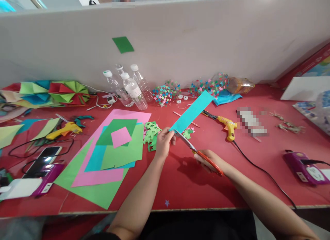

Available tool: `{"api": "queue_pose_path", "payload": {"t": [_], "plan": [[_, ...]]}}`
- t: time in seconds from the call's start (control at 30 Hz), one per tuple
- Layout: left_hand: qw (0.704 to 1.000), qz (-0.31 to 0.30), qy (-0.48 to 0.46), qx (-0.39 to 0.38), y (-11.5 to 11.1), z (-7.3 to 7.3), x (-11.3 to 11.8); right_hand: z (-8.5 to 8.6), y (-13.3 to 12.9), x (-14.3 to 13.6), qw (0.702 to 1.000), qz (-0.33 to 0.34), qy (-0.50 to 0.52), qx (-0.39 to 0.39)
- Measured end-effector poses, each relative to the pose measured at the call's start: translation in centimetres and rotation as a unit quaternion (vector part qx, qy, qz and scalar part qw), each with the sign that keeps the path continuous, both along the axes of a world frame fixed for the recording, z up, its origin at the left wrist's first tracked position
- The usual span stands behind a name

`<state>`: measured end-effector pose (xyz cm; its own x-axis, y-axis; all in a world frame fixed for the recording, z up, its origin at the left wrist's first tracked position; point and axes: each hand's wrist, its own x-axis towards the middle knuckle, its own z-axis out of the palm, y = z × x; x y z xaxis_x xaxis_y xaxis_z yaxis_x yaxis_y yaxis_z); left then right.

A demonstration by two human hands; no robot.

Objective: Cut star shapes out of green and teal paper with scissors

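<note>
My left hand pinches the near end of a blue paper strip, which slants up and away to the right above the table. My right hand is closed round the orange-red handles of a pair of scissors. The blades point toward the left hand and meet the strip's lower edge, close to the fingers. Whether they are cutting into the paper I cannot tell. Behind the left hand lie green star cut-outs and more stars under the strip.
Stacked coloured sheets lie left on the red table. Plastic bottles and star-filled clear balls stand along the partition. One yellow glue gun trails its cord at right, another at left. Purple power strips sit both sides.
</note>
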<state>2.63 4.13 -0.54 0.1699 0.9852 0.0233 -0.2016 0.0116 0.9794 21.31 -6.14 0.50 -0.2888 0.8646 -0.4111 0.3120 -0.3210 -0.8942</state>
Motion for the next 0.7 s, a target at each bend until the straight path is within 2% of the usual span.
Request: {"api": "queue_pose_path", "payload": {"t": [0.37,0.7], "plan": [[1.000,0.003,-0.016,0.008,-0.7,-0.5,0.8,-0.2,0.0,-0.1,1.000,-0.001,0.023,0.005],[1.000,-0.003,-0.029,-0.006,-1.2,-0.5,1.1,-0.5,-0.3,0.6,0.999,0.026,0.038,0.018]]}}
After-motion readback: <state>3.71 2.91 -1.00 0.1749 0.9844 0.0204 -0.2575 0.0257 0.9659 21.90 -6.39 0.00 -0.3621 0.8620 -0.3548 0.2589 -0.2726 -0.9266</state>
